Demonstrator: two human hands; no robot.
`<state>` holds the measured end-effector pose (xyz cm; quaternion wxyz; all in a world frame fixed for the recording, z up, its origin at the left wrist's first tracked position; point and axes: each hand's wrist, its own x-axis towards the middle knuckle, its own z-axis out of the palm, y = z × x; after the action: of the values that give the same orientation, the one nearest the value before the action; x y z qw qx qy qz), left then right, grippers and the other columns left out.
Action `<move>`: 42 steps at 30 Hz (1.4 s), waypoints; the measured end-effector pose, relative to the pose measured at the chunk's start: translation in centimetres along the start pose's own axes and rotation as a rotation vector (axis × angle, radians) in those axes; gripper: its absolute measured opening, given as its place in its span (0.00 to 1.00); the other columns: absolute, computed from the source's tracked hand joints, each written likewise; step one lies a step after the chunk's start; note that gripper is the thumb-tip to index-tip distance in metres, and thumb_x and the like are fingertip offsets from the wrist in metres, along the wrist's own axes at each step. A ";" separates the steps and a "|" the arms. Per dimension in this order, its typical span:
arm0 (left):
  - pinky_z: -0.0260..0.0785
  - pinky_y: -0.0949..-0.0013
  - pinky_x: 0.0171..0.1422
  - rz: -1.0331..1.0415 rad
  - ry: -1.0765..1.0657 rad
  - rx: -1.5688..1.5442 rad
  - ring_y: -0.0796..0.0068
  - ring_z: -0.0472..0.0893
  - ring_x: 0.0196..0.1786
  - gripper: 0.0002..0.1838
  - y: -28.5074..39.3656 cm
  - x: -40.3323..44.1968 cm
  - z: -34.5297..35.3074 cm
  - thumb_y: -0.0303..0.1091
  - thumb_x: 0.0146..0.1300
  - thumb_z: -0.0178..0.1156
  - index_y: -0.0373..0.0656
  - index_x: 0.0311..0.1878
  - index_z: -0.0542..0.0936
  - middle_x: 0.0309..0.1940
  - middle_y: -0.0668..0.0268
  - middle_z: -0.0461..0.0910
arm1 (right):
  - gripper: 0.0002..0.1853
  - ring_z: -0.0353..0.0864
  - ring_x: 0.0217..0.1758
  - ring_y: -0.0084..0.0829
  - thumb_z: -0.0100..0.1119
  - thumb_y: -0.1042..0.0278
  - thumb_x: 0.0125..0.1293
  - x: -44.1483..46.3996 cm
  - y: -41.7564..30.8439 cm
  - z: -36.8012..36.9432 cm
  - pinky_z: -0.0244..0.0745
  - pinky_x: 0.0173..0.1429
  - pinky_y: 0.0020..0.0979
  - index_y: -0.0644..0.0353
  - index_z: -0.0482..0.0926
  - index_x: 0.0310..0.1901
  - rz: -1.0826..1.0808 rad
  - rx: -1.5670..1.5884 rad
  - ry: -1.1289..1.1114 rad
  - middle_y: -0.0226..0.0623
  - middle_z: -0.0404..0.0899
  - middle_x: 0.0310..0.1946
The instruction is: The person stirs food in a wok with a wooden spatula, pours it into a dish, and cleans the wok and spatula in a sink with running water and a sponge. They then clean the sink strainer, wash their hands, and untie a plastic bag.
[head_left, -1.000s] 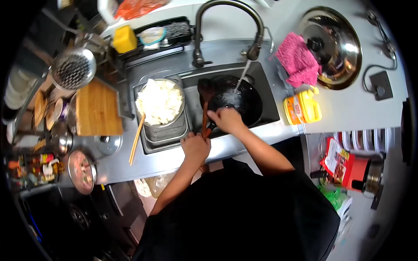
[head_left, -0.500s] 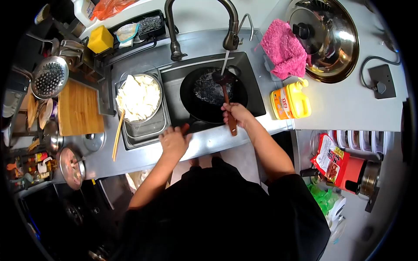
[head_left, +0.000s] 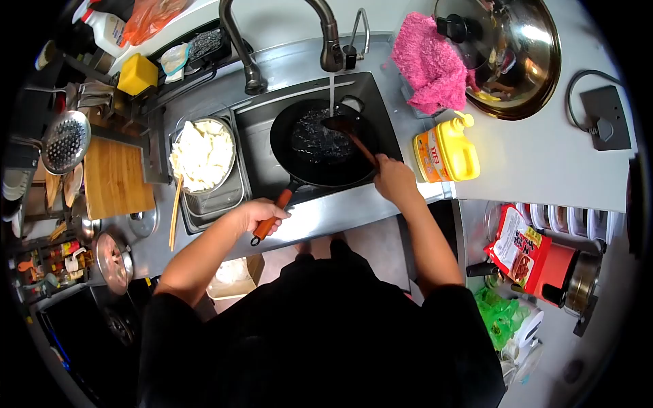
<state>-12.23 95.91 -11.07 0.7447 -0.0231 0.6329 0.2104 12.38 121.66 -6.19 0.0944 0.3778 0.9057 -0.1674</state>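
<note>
A black wok (head_left: 299, 146) sits in the sink (head_left: 258, 126), with water from the faucet (head_left: 332, 54) running into it. My left hand (head_left: 264, 216) is at the wok's orange-brown handle (head_left: 283, 198), thumb over it and fingers around it. The wooden handle of a spatula (head_left: 362, 148) is in my closed right hand (head_left: 396, 180); its dark head (head_left: 338, 123) is inside the wok under the stream. Left of the wok, a bowl of pale cut pieces (head_left: 204, 155) rests over a metal basket (head_left: 235, 197).
Chopsticks (head_left: 175, 214) lean against the bowl. To the right stand a yellow bottle (head_left: 456, 149), a pink cloth (head_left: 428, 64) and a large lid (head_left: 520, 61). On the left are a cutting board (head_left: 115, 180), a skimmer (head_left: 66, 143) and a bowl of meat (head_left: 113, 262).
My left hand has closed on the wok's handle. My right hand has shifted its grip to the spatula handle's end, and the spatula is more tilted. The view has shifted slightly right.
</note>
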 end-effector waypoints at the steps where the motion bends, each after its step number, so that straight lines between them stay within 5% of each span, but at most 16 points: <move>1: 0.71 0.66 0.25 -0.005 -0.042 -0.031 0.77 0.74 0.21 0.10 0.5 -0.5 0.2 0.29 0.64 0.70 0.42 0.36 0.76 0.22 0.70 0.73 | 0.22 0.87 0.51 0.54 0.55 0.72 0.65 -1.0 0.4 0.1 0.81 0.56 0.49 0.62 0.78 0.61 0.011 0.050 0.026 0.53 0.86 0.47; 15: 0.68 0.71 0.19 0.087 0.273 0.150 0.77 0.74 0.17 0.11 -0.3 -16.6 3.2 0.25 0.63 0.71 0.36 0.40 0.76 0.21 0.68 0.74 | 0.26 0.86 0.48 0.56 0.59 0.74 0.62 -8.4 2.4 -5.1 0.80 0.55 0.47 0.62 0.77 0.64 -0.071 0.312 0.274 0.56 0.86 0.47; 22: 0.64 0.72 0.18 0.318 0.276 0.170 0.80 0.72 0.14 0.14 -5.0 -14.5 2.1 0.25 0.61 0.70 0.34 0.48 0.78 0.18 0.70 0.74 | 0.27 0.87 0.40 0.50 0.63 0.75 0.64 -9.7 1.1 -5.2 0.80 0.48 0.41 0.61 0.76 0.67 -0.123 0.396 0.323 0.54 0.86 0.40; 25: 0.66 0.70 0.20 0.422 0.378 0.378 0.78 0.73 0.15 0.18 -6.3 -10.2 0.7 0.32 0.63 0.69 0.35 0.54 0.81 0.18 0.68 0.75 | 0.29 0.86 0.43 0.53 0.63 0.75 0.62 -10.6 -0.6 -5.9 0.80 0.50 0.43 0.60 0.76 0.67 0.005 0.516 0.242 0.54 0.85 0.47; 27: 0.67 0.69 0.21 0.565 0.378 0.431 0.78 0.73 0.15 0.18 -7.7 -6.0 -1.2 0.35 0.64 0.70 0.37 0.53 0.81 0.18 0.68 0.75 | 0.28 0.85 0.35 0.47 0.63 0.76 0.63 -10.9 -0.6 -5.2 0.80 0.43 0.39 0.59 0.77 0.66 -0.023 0.514 0.295 0.53 0.85 0.42; 35: 0.62 0.74 0.23 0.548 0.082 0.287 0.84 0.69 0.17 0.11 -9.4 -0.3 -5.5 0.34 0.65 0.71 0.41 0.43 0.79 0.20 0.73 0.73 | 0.26 0.79 0.26 0.38 0.62 0.77 0.65 -12.8 -2.7 -6.2 0.76 0.37 0.36 0.60 0.78 0.67 0.057 0.455 0.274 0.52 0.83 0.35; 42: 0.62 0.75 0.24 0.470 -0.021 0.315 0.83 0.71 0.17 0.10 -8.1 -5.6 -4.1 0.32 0.64 0.70 0.43 0.42 0.78 0.18 0.74 0.72 | 0.26 0.77 0.24 0.34 0.63 0.78 0.65 -13.2 -3.1 -6.7 0.75 0.35 0.32 0.60 0.78 0.67 0.059 0.507 0.316 0.48 0.85 0.36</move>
<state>-13.85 85.69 -8.40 0.6765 0.2426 0.6380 0.2764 19.07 113.55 4.63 -0.1401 0.4370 0.8272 -0.3244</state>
